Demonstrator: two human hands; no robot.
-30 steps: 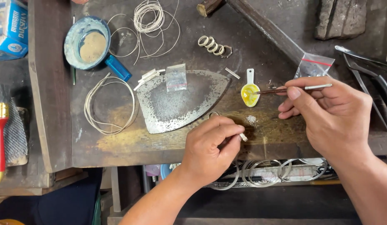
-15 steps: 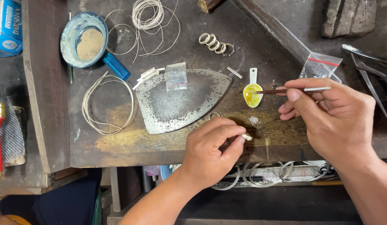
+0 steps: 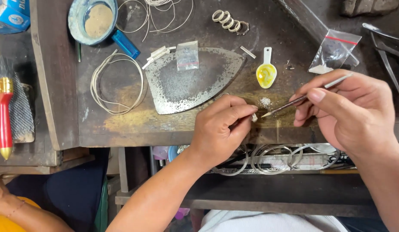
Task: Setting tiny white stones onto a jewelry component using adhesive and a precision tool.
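My left hand pinches a tiny pale metal piece between thumb and forefinger just above the dark wooden workbench. My right hand holds a thin brush-like tool like a pen, its pale tip almost touching the small piece. A little heap of white grains lies just above the tip. A small white spoon with yellow paste rests farther back. A flat iron-shaped metal plate lies to the left of my left hand.
Coiled white wire, a blue cup of powder, silver rings and a small plastic bag lie on the bench. A red-handled wire brush sits far left. Metal bangles rest on a shelf below. Tweezers lie far right.
My right hand has moved the tool tip down from the yellow spoon to the small piece in my left hand. The view has drawn closer.
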